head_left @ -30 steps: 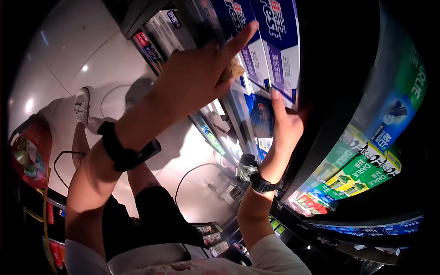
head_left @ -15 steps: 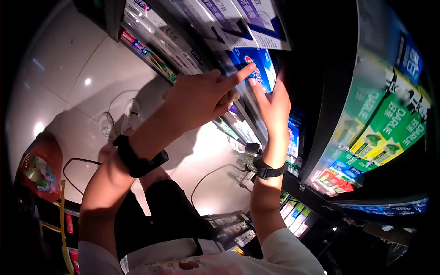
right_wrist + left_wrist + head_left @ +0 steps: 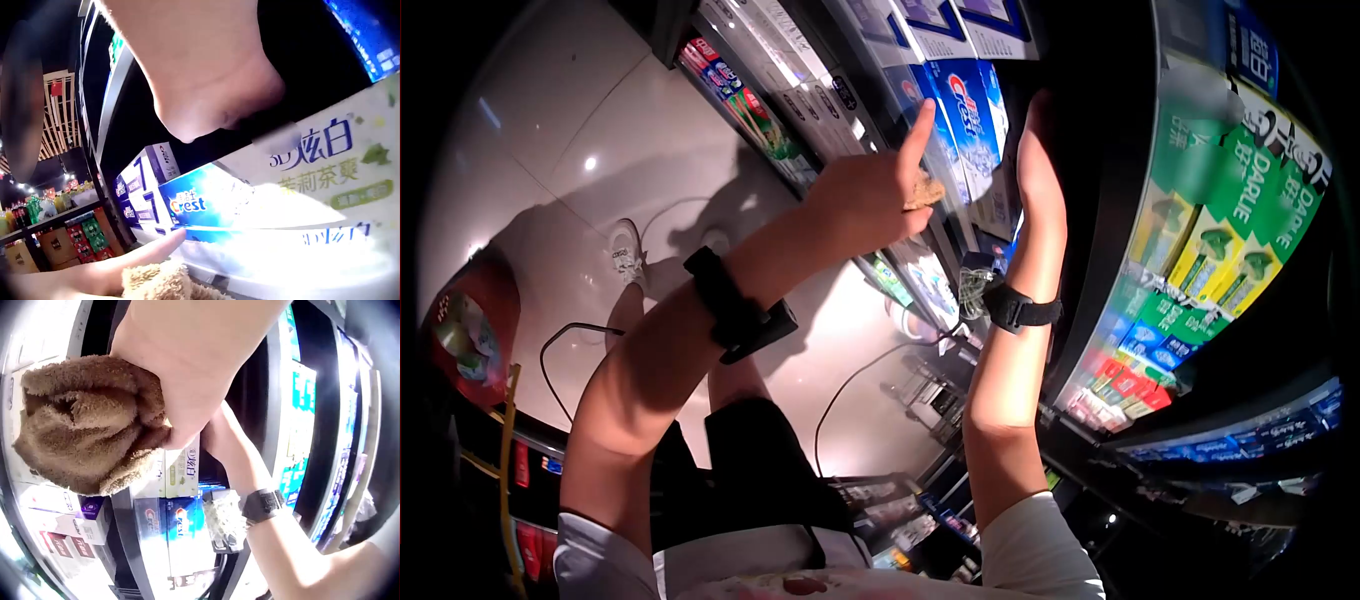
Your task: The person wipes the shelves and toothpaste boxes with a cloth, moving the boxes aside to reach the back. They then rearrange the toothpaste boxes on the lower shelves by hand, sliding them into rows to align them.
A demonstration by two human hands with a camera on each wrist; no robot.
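Observation:
My left hand (image 3: 862,205) curls round a brown cloth (image 3: 924,190), its index finger extended toward a blue Crest box (image 3: 972,125) on the shelf. In the left wrist view the bunched cloth (image 3: 87,425) hangs below that hand (image 3: 181,375). My right hand (image 3: 1042,185) reaches into the dark gap beside the boxes, the digit that shows held straight; its other fingers are hidden. From the right wrist, the right hand (image 3: 212,81) is above and behind a white and green box (image 3: 325,156), and the left index finger (image 3: 153,249) is near the front of the Crest box (image 3: 194,199).
White and purple boxes (image 3: 920,25) lie beyond the blue one. Green and yellow Darlie packs (image 3: 1240,210) fill a shelf at the right. A red basket (image 3: 500,310) with items stands at the left on the pale floor (image 3: 550,120).
The right hand has gone from the front of the boxes into the gap at their right. The left hand has moved right, cloth still held, its finger pointing more upward.

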